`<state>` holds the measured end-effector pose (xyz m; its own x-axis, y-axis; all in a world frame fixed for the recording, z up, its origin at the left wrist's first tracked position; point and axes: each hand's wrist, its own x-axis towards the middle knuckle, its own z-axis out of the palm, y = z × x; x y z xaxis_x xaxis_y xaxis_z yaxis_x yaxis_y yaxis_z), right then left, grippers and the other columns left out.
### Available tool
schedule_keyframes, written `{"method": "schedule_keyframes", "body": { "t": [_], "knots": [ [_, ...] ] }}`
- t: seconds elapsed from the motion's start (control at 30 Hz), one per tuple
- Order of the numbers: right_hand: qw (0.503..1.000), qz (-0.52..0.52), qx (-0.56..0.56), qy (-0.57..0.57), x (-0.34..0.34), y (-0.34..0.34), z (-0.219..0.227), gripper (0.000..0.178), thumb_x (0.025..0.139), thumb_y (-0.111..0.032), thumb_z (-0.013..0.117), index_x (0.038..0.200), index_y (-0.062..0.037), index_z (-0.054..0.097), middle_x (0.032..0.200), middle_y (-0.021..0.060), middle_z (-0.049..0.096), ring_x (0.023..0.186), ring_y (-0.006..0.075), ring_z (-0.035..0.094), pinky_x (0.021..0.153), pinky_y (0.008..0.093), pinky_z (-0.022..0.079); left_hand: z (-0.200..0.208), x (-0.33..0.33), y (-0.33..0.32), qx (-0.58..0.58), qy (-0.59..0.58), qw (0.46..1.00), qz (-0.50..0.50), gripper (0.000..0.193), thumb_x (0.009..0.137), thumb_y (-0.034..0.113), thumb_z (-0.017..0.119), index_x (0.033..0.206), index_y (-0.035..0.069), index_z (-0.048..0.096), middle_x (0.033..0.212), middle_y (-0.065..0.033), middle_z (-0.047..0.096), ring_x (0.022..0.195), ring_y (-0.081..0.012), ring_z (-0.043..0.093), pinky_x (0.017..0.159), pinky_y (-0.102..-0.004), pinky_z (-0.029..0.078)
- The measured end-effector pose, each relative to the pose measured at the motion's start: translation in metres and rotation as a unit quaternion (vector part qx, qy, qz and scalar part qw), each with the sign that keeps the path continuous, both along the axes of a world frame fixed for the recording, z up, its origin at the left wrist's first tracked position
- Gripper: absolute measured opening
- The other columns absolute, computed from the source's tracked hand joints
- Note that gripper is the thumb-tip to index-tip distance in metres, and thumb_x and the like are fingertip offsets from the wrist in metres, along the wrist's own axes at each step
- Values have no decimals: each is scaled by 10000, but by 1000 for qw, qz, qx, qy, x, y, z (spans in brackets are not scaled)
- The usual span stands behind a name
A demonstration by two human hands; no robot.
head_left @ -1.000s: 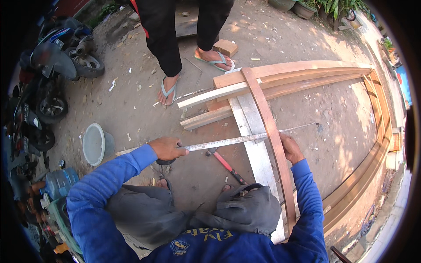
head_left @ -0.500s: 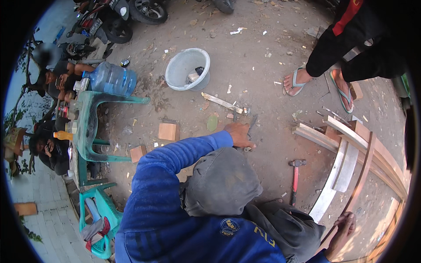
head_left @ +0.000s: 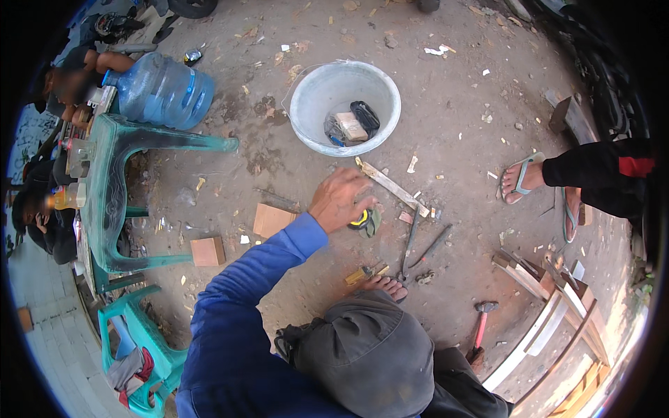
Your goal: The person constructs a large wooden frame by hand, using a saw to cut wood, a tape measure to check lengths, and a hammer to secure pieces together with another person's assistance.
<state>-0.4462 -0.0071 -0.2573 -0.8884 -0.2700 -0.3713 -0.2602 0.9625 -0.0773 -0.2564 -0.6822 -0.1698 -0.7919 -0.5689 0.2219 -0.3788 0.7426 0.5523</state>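
My left hand (head_left: pixel 340 200) is over the ground in the middle, fingers curled. A yellow-and-black tape measure (head_left: pixel 359 221) shows below its thumb, seemingly held; a green leaf (head_left: pixel 374 224) is beside it. To the right, a narrow dark metal tool (head_left: pixel 411 244) lies near my toes (head_left: pixel 387 285), with another dark metal piece (head_left: pixel 433 245) beyond. My right hand is not visible. Beside my right leg rests a hammer (head_left: pixel 482 320) with a red handle; a dark brown shape at the handle's end is unclear. My grey-covered knee (head_left: pixel 369 355) fills the lower middle.
A grey bucket (head_left: pixel 306 132) stands ahead, holding a wood block. Wooden blocks (head_left: pixel 273 219) lie left, before a green plastic chair (head_left: pixel 111 181). Another person's sandalled foot (head_left: pixel 524 180) is at right. Below it are long wooden strips (head_left: pixel 529 341). A pale stick (head_left: pixel 394 187) lies below the bucket.
My left hand has moved left, away from the dark tool, and the tape measure now shows under it. My right hand, formerly on a wooden strip, has left the view. The view has shifted.
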Motion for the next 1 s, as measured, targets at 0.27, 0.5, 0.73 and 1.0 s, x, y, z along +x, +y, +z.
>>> {"method": "schedule_keyframes", "body": {
  "t": [0.27, 0.5, 0.73, 1.0],
  "knots": [
    [999, 5, 30, 10, 3, 2, 24, 514, 916, -333, 681, 1325, -53, 546, 1197, 175, 650, 1107, 333, 646, 829, 520, 525, -49, -40, -212, -2, -436, 900, -17, 276, 749, 165, 744, 1017, 114, 783, 1015, -173, 741, 967, -352, 708, 862, -433, 562],
    [996, -42, 77, 3, 29, 18, 45, 482, 913, -332, 676, 1294, -59, 561, 1177, 168, 654, 1094, 335, 647, 828, 518, 524, -57, -60, -235, 193, -113, 974, -18, 426, 832, 59, 662, 1232, 201, 702, 1308, -187, 635, 956, -357, 704, 869, -419, 571],
    [994, -67, 92, -10, 41, 16, 49, 451, 910, -332, 670, 1262, -66, 576, 1156, 165, 656, 1076, 342, 648, 827, 515, 522, -52, -72, -237, 11, -303, 948, 95, 274, 839, 89, 645, 1096, 110, 740, 1214, -226, 676, 1022, -375, 695, 918, -448, 557],
    [992, -82, 90, -20, 52, 15, 55, 417, 907, -332, 663, 1226, -73, 594, 1133, 162, 658, 1055, 349, 650, 825, 511, 521, -73, -91, -249, 9, -484, 874, -28, 300, 795, 78, 682, 1088, 83, 743, 1117, -192, 718, 1062, -356, 690, 931, -436, 554]
  ]
}}
